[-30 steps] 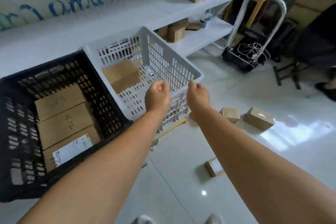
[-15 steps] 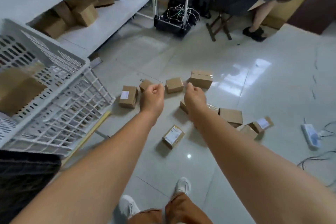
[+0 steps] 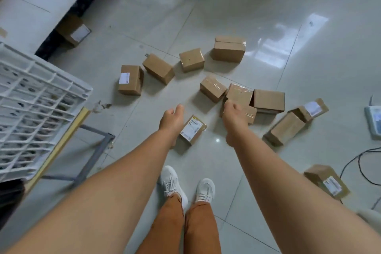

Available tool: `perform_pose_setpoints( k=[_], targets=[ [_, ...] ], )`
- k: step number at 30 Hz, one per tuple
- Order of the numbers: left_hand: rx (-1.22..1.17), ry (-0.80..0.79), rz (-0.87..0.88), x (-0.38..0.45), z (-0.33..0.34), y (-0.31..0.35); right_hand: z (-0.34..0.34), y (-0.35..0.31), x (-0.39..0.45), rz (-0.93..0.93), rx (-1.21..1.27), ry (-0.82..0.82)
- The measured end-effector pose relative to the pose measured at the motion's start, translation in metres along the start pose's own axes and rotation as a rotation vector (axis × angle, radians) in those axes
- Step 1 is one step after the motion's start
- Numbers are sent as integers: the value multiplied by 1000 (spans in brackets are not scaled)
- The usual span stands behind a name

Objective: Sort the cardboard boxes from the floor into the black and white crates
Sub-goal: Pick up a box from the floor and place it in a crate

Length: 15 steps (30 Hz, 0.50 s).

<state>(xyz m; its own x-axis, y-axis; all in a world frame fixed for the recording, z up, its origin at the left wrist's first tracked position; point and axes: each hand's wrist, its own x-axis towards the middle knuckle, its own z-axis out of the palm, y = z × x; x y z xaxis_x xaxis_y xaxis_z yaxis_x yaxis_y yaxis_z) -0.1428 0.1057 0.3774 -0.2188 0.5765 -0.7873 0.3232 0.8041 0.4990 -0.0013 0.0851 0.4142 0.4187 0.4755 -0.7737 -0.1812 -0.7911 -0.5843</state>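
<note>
Both hands reach down empty, left hand (image 3: 172, 118) and right hand (image 3: 234, 113) loosely curled, over boxes (image 3: 213, 88) scattered on the floor (image 3: 268, 16); the white crate (image 3: 41, 109) waits at left for sorting.

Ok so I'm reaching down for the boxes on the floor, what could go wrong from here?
1. The labelled box lies just ahead of your shoes, between your left hand and right hand; a step forward might kick or crush it.
2. The black cable loops on the glossy floor to your right, a possible trip.
3. The touching boxes may shift if one is pulled out.
</note>
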Motion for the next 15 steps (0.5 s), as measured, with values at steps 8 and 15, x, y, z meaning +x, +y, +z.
perform_pose_setpoints(
  k=[8,15],
  targets=[
    [-54,18,-153,129,28,-66,64,67,124,3,-135,-80],
    [-18,2,-217,235,61,-132,113,139,232,16,-220,-120]
  ],
)
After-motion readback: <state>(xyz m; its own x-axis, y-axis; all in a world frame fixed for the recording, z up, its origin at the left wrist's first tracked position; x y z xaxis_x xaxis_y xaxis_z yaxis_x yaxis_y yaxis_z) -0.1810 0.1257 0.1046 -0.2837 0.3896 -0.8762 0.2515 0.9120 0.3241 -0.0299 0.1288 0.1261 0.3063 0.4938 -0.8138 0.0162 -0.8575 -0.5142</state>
